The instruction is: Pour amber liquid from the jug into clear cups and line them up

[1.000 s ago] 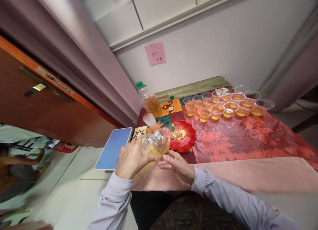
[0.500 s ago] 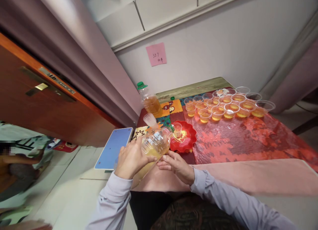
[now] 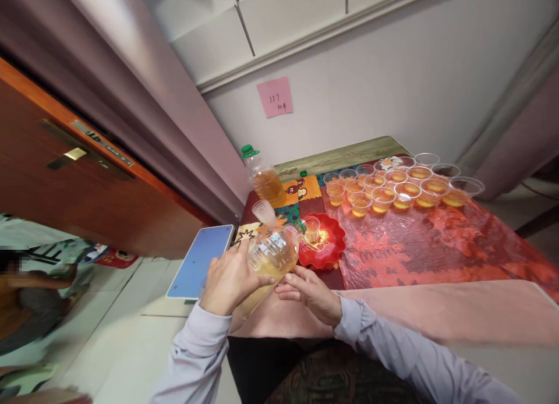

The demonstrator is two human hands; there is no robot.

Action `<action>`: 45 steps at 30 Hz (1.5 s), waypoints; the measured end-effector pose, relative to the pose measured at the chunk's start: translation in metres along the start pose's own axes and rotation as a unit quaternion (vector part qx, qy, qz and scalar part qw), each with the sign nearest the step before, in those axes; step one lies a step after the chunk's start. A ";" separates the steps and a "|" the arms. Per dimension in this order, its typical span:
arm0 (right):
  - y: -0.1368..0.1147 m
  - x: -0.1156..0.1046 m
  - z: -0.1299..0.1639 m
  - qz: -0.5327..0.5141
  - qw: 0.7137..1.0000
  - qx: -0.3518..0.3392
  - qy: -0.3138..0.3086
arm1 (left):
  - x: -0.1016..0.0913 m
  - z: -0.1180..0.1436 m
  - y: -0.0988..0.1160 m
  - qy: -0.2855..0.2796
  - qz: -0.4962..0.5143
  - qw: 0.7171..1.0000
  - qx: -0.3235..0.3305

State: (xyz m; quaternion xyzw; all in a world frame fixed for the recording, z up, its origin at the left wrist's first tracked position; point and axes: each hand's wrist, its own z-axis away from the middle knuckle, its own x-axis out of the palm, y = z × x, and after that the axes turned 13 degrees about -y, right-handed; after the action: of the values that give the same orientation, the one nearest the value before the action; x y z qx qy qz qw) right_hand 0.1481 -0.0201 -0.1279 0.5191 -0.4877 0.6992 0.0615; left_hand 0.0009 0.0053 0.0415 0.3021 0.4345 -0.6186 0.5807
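Your left hand (image 3: 229, 279) wraps the body of the tilted bottle (image 3: 268, 255), fingers closed round it; your right hand (image 3: 312, 293) props it from below w/ fingers loosely curled against the lower side, not a full grip. The bottle hangs over the near table (image 3: 437, 311) edge, its neck angled toward the small cup (image 3: 311, 228) standing in the red dish (image 3: 325, 247).

Handling, best guess: clear thin plastic, part full of amber liquid, so moderately heavy and the weight shifts as you tilt. The walls likely flex if squeezed, so hold mid-body w/ a firm but easy grip and keep support underneath. Could be slick if wet. The cup looks light and easy to tip.

Looks: see-through, ribbed, w/ a pale label, green ring at the neck, liquid pooled toward the low side.

A second bottle (image 3: 263, 177) w/ a green cap stands farther back; rows of filled cups (image 3: 393, 185) sit well apart to the right.
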 end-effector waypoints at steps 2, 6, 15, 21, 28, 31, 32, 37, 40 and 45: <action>0.000 0.000 0.000 0.001 1.000 -0.001 -0.002 | 0.000 0.000 0.000 0.002 0.000 1.000 -0.001; 0.000 0.000 0.000 -0.001 1.000 -0.001 -0.003 | 0.000 0.000 -0.001 0.006 -0.003 1.000 -0.001; -0.002 0.002 0.000 -0.008 1.000 0.003 0.004 | 0.003 -0.001 -0.003 0.015 -0.003 1.000 -0.003; -0.002 0.003 -0.001 -0.006 1.000 0.001 0.004 | 0.003 -0.001 -0.003 0.014 0.005 1.000 -0.004; 0.000 0.002 -0.001 0.000 1.000 -0.002 0.002 | 0.004 -0.002 -0.002 0.017 0.007 1.000 -0.005; 0.001 0.001 -0.001 -0.002 1.000 -0.002 0.004 | 0.005 -0.002 -0.003 0.020 0.011 1.000 -0.004; 0.001 0.001 -0.001 -0.003 1.000 -0.002 0.005 | 0.005 -0.003 -0.004 0.022 0.012 1.000 -0.004; 0.002 0.000 -0.001 -0.003 1.000 -0.003 0.005 | 0.007 -0.006 -0.004 0.024 0.017 1.000 0.004; 0.000 0.000 0.000 0.006 1.000 -0.007 0.006 | 0.014 -0.011 -0.009 0.037 0.033 0.999 0.006; -0.007 -0.002 0.002 0.063 0.997 -0.028 0.024 | 0.048 -0.026 -0.032 0.136 0.138 0.978 0.077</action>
State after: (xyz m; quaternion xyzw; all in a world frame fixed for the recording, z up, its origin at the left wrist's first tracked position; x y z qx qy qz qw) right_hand 0.1543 -0.0176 -0.1250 0.4689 -0.5371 0.6999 0.0435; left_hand -0.0409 0.0050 -0.0057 0.4843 0.4147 -0.5172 0.5709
